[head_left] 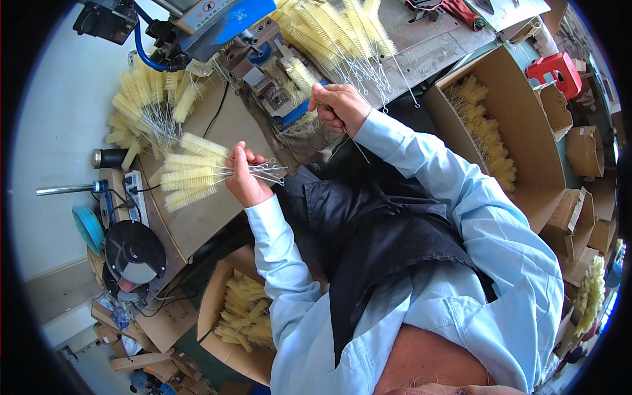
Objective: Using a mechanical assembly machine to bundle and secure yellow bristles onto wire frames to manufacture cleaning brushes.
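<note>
My left hand (245, 176) is closed around a bunch of pale yellow bottle brushes (189, 172), gripping them by their twisted wire stems; the bristle heads fan out to my left over the brown cardboard-covered workbench (217, 217), and the looped wire ends (271, 170) stick out past my fingers toward my chest. My right hand (339, 106) is curled shut, pinching a single brush (301, 74) by its stem and holding its bristle head against the metal machine (266, 82) in front of me; the thin wire tail runs down from my fist over my dark apron (368, 224).

Beyond the machine a large heap of the same brushes (342, 33) lies on the grey metal table (428, 46), wire stems pointing my way. Another pile of brushes (148, 102) sits on the bench just beyond my left hand, beside a blue hose (143, 49). To my left stand a power strip (135, 196) and a round black motor (135, 253). An open cardboard box (507, 118) on my right holds brushes along its far wall, and a second box (227, 316) below my left elbow is filled with more. A red plastic stool (558, 71) stands past the right box, with smaller cartons (582, 217) stacked nearby.
</note>
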Motion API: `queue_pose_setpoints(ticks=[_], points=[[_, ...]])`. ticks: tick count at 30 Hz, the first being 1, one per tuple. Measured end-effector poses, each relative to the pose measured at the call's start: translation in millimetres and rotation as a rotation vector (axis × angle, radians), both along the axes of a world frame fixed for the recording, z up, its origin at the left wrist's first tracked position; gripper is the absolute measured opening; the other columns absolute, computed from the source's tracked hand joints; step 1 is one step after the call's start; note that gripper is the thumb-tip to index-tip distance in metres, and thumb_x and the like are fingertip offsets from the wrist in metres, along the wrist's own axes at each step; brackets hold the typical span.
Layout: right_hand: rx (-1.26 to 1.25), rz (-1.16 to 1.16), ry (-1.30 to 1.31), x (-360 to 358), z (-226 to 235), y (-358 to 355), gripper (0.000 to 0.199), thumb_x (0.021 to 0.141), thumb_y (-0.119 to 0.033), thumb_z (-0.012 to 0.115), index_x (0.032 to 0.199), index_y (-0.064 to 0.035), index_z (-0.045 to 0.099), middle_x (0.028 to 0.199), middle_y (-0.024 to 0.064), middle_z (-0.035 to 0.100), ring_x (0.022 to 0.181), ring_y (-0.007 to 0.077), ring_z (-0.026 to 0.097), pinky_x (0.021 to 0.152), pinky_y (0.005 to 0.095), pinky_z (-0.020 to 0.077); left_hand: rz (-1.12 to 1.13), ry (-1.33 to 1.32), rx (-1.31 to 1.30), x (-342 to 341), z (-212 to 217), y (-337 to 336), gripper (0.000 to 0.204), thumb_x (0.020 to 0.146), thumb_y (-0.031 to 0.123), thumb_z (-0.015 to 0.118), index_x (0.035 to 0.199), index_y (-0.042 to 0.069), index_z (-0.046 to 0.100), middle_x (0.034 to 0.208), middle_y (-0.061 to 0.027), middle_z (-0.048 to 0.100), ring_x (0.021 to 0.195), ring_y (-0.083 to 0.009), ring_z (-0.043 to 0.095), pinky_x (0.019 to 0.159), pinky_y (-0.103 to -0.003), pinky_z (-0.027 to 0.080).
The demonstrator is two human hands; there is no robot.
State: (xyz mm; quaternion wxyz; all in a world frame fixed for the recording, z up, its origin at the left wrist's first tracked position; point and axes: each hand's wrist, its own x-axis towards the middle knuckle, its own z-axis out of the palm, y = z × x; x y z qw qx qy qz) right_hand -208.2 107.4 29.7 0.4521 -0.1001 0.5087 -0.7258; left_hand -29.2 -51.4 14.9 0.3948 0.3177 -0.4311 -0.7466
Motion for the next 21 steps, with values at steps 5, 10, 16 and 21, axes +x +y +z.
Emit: queue_pose_setpoints(ticks=[5, 10, 16, 21], points=[[0.026, 0.013, -0.029, -4.3, 2.9, -10.9, 0.042, 0.103, -0.04, 0.051, 0.089, -0.0007, 0.058, 0.055, -0.0029, 0.036, 0.042, 0.0076, 0.033, 0.04, 0.0252, 0.0271, 0.123, -0.057, -0.054, 0.7, -9.0, -19.1, 0.015, 0.093, 0.018, 0.069, 0.096, 0.003, 0.066, 0.073, -0.0011, 0.055, 0.061, -0.0125, 0.053, 0.058, -0.027, 0.049], [0.05, -0.006, -0.089, -6.9, 5.5, -17.3, 0.04, 0.103, -0.038, 0.052, 0.089, -0.0006, 0.058, 0.055, -0.0028, 0.036, 0.041, 0.0073, 0.031, 0.039, 0.025, 0.026, 0.175, -0.097, -0.064, -1.1, -21.4, -22.8, 0.015, 0.093, 0.017, 0.067, 0.096, 0.002, 0.065, 0.071, -0.001, 0.053, 0.061, -0.0126, 0.054, 0.056, -0.028, 0.05], [0.089, -0.003, -0.144, -12.2, 11.8, -18.3, 0.038, 0.103, -0.036, 0.053, 0.087, -0.001, 0.057, 0.054, -0.0024, 0.037, 0.038, 0.0075, 0.03, 0.036, 0.0255, 0.0247, 0.182, -0.165, -0.189, -4.2, -21.9, -19.0, 0.016, 0.094, 0.017, 0.065, 0.095, 0.001, 0.063, 0.07, -0.0016, 0.052, 0.061, -0.013, 0.054, 0.057, -0.029, 0.05], [0.152, 0.054, -0.042, -19.3, 25.5, -17.7, 0.035, 0.103, -0.031, 0.054, 0.087, -0.0003, 0.057, 0.053, -0.0012, 0.04, 0.037, 0.0081, 0.032, 0.034, 0.0259, 0.0261, 0.159, -0.165, -0.199, -2.9, -25.7, -22.1, 0.016, 0.096, 0.016, 0.061, 0.096, 0.0, 0.062, 0.069, -0.0028, 0.054, 0.059, -0.0136, 0.055, 0.058, -0.028, 0.05]])
